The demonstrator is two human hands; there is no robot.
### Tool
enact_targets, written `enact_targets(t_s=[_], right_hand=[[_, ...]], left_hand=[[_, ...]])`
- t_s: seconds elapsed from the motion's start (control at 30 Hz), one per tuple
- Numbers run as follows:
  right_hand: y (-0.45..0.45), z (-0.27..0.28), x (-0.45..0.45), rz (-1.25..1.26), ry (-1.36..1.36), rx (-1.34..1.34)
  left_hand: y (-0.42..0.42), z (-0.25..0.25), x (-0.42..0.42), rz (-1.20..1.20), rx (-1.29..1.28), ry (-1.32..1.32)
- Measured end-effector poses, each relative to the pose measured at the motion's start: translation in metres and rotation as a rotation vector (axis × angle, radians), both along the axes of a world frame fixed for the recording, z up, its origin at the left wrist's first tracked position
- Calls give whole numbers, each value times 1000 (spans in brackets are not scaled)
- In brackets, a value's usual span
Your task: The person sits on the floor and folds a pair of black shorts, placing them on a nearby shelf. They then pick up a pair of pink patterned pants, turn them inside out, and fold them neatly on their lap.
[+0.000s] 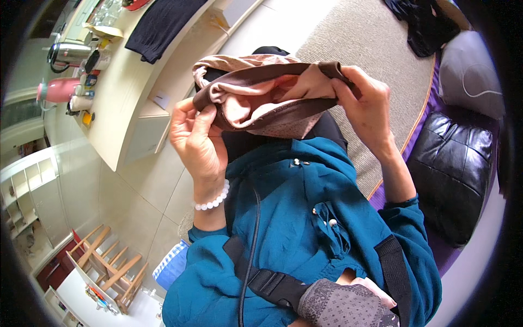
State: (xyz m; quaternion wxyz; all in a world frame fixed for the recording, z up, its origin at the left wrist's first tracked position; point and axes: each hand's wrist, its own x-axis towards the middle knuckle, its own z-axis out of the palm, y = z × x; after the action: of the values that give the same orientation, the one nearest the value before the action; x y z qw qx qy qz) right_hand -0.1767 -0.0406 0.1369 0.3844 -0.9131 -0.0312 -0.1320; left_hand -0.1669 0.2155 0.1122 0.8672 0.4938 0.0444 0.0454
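Observation:
Both hands stretch a pinkish-brown fabric garment with a dark brown band along its opening, above my lap. My left hand, with a white bead bracelet at the wrist, pinches the band at the left end between thumb and fingers. At the right end, my right hand grips the same band, its thumb over the cloth. The opening faces up and shows a lighter pink inside. Part of the garment hangs behind and below the band, over my dark trousers.
On the left a long pale table bears a folded dark cloth, a steel kettle and a pink vacuum flask. A beige rug lies ahead. To the right are a black leather cushion and a grey cushion.

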Motion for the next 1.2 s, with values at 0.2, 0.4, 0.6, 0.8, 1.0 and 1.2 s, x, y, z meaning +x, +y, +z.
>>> enact_targets(t_s=[0.2,0.4,0.6,0.8,1.0,1.2], right_hand=[[15,0,-2,156,-69,-240],[13,4,-5,200,-5,-343],[28,0,-8,280,-24,-397],[29,-12,-6,251,170,-382],[25,-13,-7,378,153,-205],[21,-9,-11,558,239,-42]], left_hand=[[0,11,2,180,520,-185],[0,2,-3,90,871,-217],[-21,5,-7,-9,990,-413],[-35,9,-16,-366,917,-447],[-44,-3,-20,-448,876,-441],[-48,-12,-24,-272,954,-452]])
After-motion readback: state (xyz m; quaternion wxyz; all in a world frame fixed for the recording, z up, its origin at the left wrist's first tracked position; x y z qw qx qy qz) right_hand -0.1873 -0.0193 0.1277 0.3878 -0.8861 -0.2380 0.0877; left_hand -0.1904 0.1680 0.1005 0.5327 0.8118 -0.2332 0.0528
